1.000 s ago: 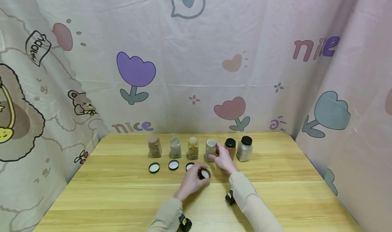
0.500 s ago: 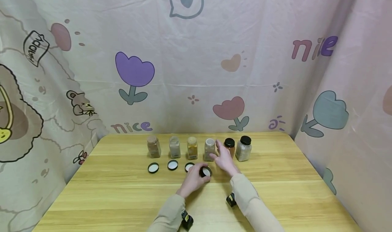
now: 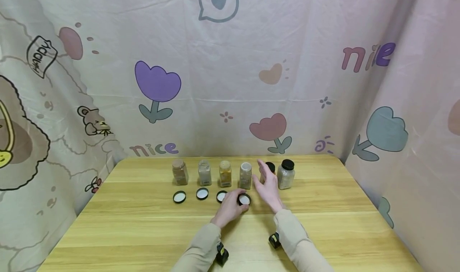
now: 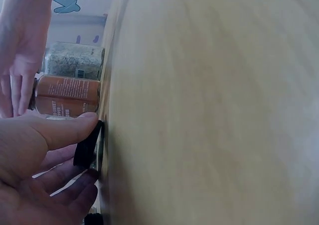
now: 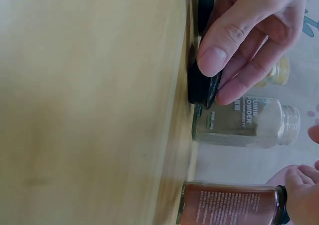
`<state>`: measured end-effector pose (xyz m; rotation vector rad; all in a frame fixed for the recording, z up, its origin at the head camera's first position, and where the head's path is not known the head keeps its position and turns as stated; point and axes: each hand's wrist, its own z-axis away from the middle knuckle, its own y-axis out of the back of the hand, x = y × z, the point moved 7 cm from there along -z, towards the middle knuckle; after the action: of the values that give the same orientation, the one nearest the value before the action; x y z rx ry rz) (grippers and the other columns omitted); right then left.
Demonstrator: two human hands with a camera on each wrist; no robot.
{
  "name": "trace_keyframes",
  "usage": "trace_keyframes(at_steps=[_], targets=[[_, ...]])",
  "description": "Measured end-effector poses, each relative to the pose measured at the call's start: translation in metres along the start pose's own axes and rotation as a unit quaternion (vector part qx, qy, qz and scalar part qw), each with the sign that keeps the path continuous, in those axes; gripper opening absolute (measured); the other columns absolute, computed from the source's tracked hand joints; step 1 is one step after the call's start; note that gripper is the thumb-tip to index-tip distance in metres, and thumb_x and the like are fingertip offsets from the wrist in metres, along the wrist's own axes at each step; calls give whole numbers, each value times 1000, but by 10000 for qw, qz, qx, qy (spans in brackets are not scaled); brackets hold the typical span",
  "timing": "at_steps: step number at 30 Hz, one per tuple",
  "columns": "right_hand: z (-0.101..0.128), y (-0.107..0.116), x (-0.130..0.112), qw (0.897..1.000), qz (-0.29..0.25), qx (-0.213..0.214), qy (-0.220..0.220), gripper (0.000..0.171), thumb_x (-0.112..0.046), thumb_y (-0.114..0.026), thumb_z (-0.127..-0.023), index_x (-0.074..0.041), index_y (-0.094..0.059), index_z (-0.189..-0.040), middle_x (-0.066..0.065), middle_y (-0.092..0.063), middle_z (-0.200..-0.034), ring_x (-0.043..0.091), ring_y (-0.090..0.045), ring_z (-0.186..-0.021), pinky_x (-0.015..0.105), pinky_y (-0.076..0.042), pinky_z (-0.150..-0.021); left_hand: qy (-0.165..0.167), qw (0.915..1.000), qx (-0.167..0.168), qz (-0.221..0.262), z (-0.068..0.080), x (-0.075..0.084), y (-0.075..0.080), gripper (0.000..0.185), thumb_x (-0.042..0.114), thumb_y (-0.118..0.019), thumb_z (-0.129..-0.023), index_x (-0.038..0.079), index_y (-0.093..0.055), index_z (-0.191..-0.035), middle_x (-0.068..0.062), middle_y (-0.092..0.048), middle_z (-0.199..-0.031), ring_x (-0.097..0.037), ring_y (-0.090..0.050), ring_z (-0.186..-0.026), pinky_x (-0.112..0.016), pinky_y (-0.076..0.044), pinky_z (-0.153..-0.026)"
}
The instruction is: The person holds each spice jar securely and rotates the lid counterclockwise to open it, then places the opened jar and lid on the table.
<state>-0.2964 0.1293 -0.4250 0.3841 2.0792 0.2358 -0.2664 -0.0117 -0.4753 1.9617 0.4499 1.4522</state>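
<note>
Two hands — left hand (image 3: 230, 209) grip pinching black lid (image 3: 244, 199), right hand (image 3: 267, 184) spread beside brown jar (image 3: 269, 169).

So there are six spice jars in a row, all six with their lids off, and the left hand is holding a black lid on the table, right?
Not quite. Only four jars are open; the head view shows black lids on the two rightmost jars. The left hand does hold a black lid on the table.

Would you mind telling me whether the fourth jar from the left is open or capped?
Open. The fourth jar shows a bare clear rim, while its black lid lies on the table under the left hand.
</note>
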Motion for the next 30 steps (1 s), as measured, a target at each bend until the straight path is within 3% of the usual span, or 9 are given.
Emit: trace_keyframes(at_steps=[9,14,20,25,30], targets=[[1,16,-8,9901,-33,1145,811,49,18,-64,-85,6,-58,-132,27,-62,-135,42,-59,-125,48,-47,-109,-88,9999,79,-55,-5,1,-4,49,5,-77,-86,-5,-59,-130,-25,-65,-129,-41,-62,-120,-54,-52,-101],[0,23,-10,9836,288,1433,1061,46,12,-66,-84,1,-62,-128,21,-62,-138,41,-53,-135,46,-39,-118,-46,9998,172,-10,-7,1,-5,51,5,-76,-87,-6,-57,-132,-26,-64,-131,-41,-62,-121,-54,-52,-102],[-3,25,-4,9889,516,1236,646,48,5,-66,-85,0,-59,-132,22,-52,-148,44,-37,-146,59,-28,-123,32,9996,218,-166,-9,-1,-7,52,6,-75,-88,-5,-55,-134,-26,-63,-133,-41,-61,-123,-54,-51,-104],[-5,25,2,9940,647,872,135,52,-1,-66,-86,-3,-54,-137,20,-39,-157,41,-27,-152,61,-24,-124,64,9995,208,-232,-10,0,-8,52,6,-75,-89,-6,-54,-134,-27,-62,-132,-42,-60,-123,-54,-51,-104],[-7,24,7,9951,811,536,-174,57,-5,-68,-86,-5,-50,-140,19,-32,-161,40,-24,-152,63,-24,-123,151,9996,186,-164,-8,1,-7,54,6,-75,-89,-8,-53,-136,-29,-61,-134,-43,-59,-125,-55,-50,-106]])
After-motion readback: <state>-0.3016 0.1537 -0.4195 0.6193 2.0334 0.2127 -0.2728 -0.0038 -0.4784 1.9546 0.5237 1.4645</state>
